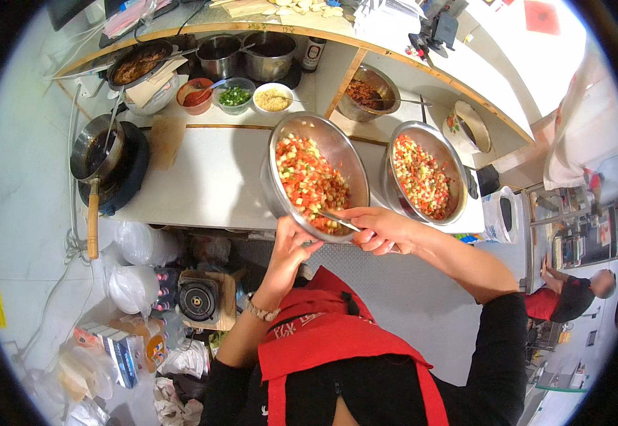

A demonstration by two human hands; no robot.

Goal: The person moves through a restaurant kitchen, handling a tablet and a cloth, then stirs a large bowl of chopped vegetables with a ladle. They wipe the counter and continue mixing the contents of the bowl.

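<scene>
My left hand [290, 247] grips the near rim of a stainless steel mixing bowl [356, 160], which is tilted over the counter's front edge. Diced red and pale green vegetables [311, 175] lie inside it. In my right hand [381, 230] is the handle of a metal utensil [341, 219]; its working end is hidden in the dice. To the right, a second steel bowl [461, 186] holds a similar diced mix [421, 175] and stands on the white counter [208, 181].
A saucepan [97, 146] rests on a dark hob at left, its wooden handle jutting forward. Along the back stand a red tub [194, 106], chopped greens [234, 96], a white bowl [273, 109] and steel pots [270, 66]. A co-worker [575, 298] is at far right.
</scene>
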